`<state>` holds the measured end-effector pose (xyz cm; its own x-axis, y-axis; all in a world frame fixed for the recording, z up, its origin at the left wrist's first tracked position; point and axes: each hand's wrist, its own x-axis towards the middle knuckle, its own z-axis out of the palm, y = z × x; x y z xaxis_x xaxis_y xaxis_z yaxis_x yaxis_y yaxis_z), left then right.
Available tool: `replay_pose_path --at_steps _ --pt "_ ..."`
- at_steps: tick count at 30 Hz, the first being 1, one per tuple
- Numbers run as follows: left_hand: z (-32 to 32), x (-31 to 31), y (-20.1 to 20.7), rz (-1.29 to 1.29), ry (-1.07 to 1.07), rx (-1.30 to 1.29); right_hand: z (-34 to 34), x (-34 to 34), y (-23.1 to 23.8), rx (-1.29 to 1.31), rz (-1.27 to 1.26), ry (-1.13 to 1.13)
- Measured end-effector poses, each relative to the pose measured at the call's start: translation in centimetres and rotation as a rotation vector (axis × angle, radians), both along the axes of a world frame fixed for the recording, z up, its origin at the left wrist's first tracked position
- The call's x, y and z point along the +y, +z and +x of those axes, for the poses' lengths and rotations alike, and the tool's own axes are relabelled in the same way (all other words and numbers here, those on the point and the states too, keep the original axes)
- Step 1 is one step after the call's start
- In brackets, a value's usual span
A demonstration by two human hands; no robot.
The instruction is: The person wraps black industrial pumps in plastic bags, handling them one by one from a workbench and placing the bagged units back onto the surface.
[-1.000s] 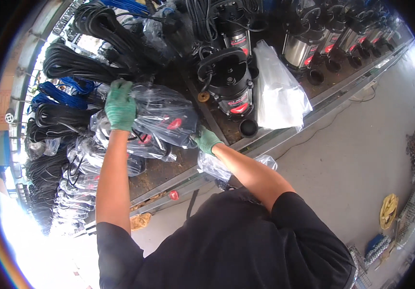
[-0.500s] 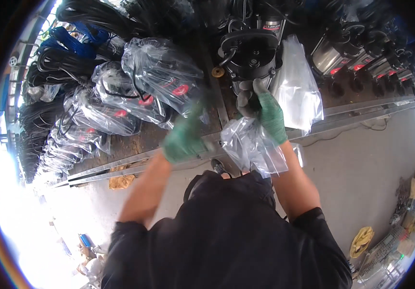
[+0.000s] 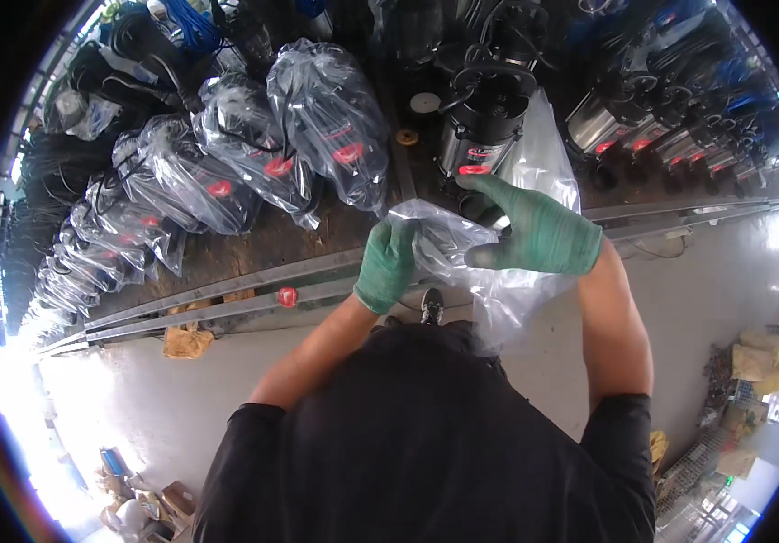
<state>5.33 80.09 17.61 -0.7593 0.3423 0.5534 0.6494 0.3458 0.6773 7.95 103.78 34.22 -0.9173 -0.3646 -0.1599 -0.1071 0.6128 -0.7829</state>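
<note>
My left hand, in a green glove, pinches the edge of a clear plastic bag in front of the bench. My right hand, gloved the same way, has its thumb and fingers spread beside the bag's mouth; its fingertips reach toward the base of an upright pump. That pump has a steel body, a black top with a handle, and a red label; it is unbagged. Partly behind my right hand lie flat clear bags on the bench.
Pumps in clear bags line the bench to the left, with coiled black cables behind. Several unbagged steel pumps stand to the right. A small brass-coloured disc and a pale disc lie near the middle. A metal rail edges the bench.
My left hand has come right and taken hold of the bag's edge. My right hand, closed by the pump before, has moved slightly right and spread open. The bag now stretches wider between them.
</note>
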Motion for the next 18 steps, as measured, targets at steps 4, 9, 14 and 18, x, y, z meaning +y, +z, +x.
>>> replay_pose_path --at_steps 4,9,14,18 --pt "1.6 -1.6 5.3 0.267 -0.137 -0.542 1.2 0.0 -1.0 -0.038 0.033 -0.113" --pt "1.8 -3.4 4.6 0.258 -0.033 -0.45 3.3 -3.8 -1.5 -0.096 -0.436 -0.333" --pt "2.4 -4.4 5.0 0.157 0.092 -0.33 6.4 -8.1 -4.2 0.337 0.235 -0.23" --pt "2.2 -5.8 2.5 0.182 0.029 -0.354 6.6 -0.7 -1.1 -0.207 -0.14 -0.605"
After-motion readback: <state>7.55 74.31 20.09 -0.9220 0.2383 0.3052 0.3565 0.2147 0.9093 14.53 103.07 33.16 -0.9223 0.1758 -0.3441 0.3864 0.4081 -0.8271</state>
